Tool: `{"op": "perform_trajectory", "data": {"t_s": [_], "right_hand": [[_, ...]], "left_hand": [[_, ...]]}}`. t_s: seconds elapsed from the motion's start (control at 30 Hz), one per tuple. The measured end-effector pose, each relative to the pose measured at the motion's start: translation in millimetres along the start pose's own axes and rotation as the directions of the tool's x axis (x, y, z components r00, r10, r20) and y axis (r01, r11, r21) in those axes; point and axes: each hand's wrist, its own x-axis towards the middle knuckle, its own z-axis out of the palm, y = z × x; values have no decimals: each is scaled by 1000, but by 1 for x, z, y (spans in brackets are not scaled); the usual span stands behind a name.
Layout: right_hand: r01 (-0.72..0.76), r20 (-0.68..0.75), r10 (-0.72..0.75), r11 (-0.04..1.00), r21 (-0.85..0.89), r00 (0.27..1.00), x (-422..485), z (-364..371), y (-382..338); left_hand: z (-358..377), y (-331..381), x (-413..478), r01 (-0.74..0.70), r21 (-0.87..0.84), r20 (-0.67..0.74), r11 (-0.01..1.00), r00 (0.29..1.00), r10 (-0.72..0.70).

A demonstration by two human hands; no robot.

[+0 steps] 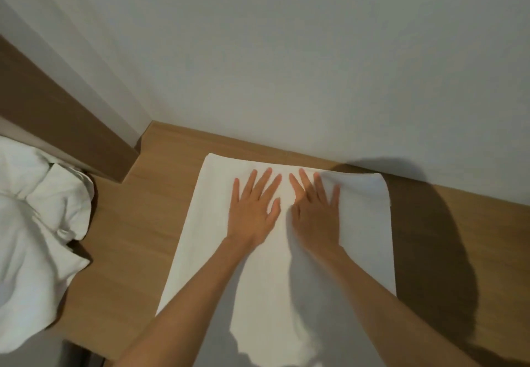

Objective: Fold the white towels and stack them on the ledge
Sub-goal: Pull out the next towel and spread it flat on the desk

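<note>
Both palms flat, fingers spread: left hand (253,209), right hand (317,213), side by side on towel (364,240) laid on ledge (137,223). Towel's near end cut off below. Crumpled linen (34,223) at left, partly out of frame.

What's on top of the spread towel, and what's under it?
The left hand and right hand press flat on the towel, fingers straight. The wooden ledge shows around it; what lies directly beneath is covered.
</note>
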Motion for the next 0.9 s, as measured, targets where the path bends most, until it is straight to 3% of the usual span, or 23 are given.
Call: {"op": "perform_trajectory", "data": {"t_s": [0.17,0.37,0.53,0.7,0.9], "right_hand": [[-118,-30,117,992,-47,993,-2,-8,48],[-255,-18,255,964,-74,967,-1,-11,69],[-260,10,261,963,-72,965,-4,-22,61],[-150,-39,152,987,49,988,-34,-26,4],[-150,90,147,988,29,985,-83,9,-45]], "left_hand": [[-7,-47,6,162,10,-8,987,987,-162],[-13,-56,10,178,-30,6,984,984,-178],[-27,-52,8,195,-90,133,977,974,-183],[-26,-4,-26,108,-160,-17,981,993,-113],[-4,26,-88,99,-69,50,993,994,-96]]}}
